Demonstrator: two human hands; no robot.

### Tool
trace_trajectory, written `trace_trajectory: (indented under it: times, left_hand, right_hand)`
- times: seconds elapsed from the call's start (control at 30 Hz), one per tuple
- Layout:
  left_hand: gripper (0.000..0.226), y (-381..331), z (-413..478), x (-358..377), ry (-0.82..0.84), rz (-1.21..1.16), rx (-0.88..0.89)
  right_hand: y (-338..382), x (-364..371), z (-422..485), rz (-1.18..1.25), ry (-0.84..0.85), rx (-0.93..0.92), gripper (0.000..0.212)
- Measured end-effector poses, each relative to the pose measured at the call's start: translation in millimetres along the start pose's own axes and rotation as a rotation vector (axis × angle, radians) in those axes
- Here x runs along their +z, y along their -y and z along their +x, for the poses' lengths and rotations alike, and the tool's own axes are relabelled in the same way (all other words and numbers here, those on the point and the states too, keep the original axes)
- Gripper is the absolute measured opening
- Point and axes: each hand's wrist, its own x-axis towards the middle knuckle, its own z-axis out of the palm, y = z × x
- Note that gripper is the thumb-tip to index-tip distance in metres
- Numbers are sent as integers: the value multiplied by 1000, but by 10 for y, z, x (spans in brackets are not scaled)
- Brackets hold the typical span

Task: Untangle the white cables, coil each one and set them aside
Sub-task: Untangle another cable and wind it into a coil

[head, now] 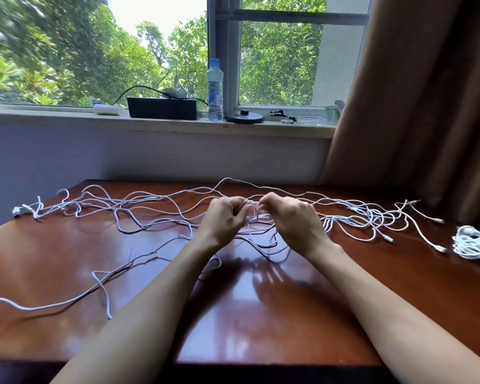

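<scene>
Both hands at work on the knot (254,210) mid-table, picking at white cables (139,206). Left hand (225,220) just left of the knot, fingers curled narrow and pinching strands. Right hand (294,220) just right of it, fingers likewise curled round strands. Held close together, probably to slacken one crossing and feed a loop through rather than drag the whole web.

Spread wide to left and right of the knot across the table (261,314), loose runs and plug ends, likely fanned out for easier tracing of each line. Far right of the knot, near the table edge, a coil (474,243) already bundled and set apart, well clear of the tangle, presumably to avoid fresh snags. Nearer than the knot, a few slack strands trailing toward the front-left edge.

Beyond the knot, on the sill, a bottle (215,90) and a black box (164,108), no part of the job.

Judged early to middle: one bundle done, several cables yet to be freed. Risk ahead: pulling hard and tightening the knot instead of opening it.
</scene>
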Motion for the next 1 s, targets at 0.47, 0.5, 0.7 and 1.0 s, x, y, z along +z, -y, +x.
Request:
trace_trajectory:
  times: [0.47,0.5,0.7,1.0]
  left_hand:
    - [32,-303,-102,44,216,-395,-27]
    - [29,-309,-101,43,228,-405,-24]
    - [22,-351,-90,41,288,-496,-69]
    - [23,-395,-92,-29,364,-641,-191]
  right_hand:
    - [-110,-43,43,357,51,461,16]
    - [-126,-36,42,392,41,480,17]
    - [-165,8,26,671,105,641,21]
    - [-106,-34,24,919,133,767,25]
